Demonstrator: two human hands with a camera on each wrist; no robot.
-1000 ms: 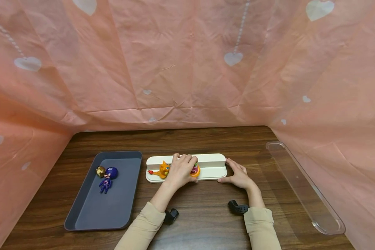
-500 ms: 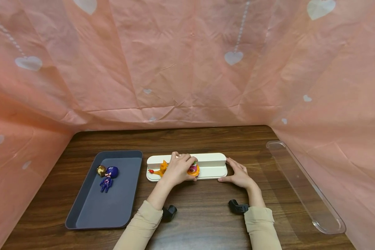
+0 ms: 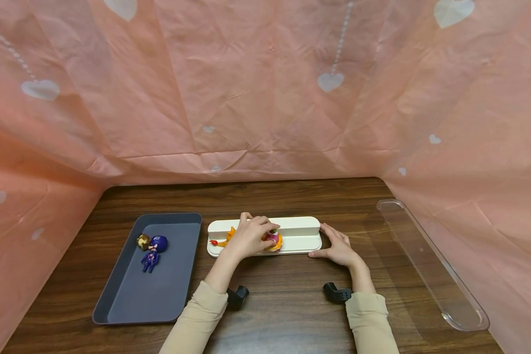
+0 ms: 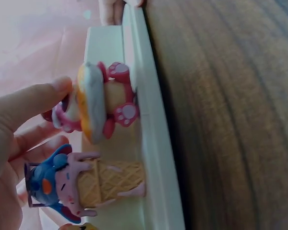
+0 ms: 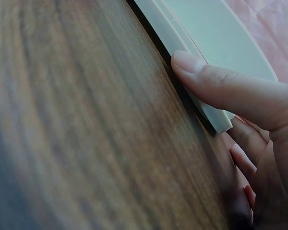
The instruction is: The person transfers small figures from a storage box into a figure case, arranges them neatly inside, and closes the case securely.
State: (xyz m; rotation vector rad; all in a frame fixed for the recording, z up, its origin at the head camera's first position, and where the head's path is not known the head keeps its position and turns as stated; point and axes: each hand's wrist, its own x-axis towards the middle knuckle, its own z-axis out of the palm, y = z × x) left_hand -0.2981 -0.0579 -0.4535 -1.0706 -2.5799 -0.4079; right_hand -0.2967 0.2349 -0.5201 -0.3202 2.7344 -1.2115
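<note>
A white stepped display stand point(image 3: 301, 243) lies across the middle of the wooden table. On it stands a pink bear figurine point(image 4: 117, 96) with an orange-and-white ring around its body. My left hand point(image 3: 249, 237) is at this bear's head, thumb on one side and fingers behind, seemingly pinching it. Beside the bear stands a blue-and-pink figurine on a waffle cone point(image 4: 105, 184). An orange figurine with a red-tipped tail point(image 3: 226, 238) is at the stand's left end, partly covered by the hand. My right hand point(image 3: 338, 250) grips the stand's right end, thumb along the front edge.
At the left is a dark grey tray point(image 3: 155, 300) holding a purple figurine point(image 3: 150, 259) and a small brown-and-gold one point(image 3: 143, 241). A long transparent cover point(image 3: 464, 291) lies at the right edge. Pink heart-patterned cloth point(image 3: 265, 98) encloses the table.
My left hand has shifted slightly left, and its thumb has moved up from the stand's front edge to the bear's head. The right hand stays in place.
</note>
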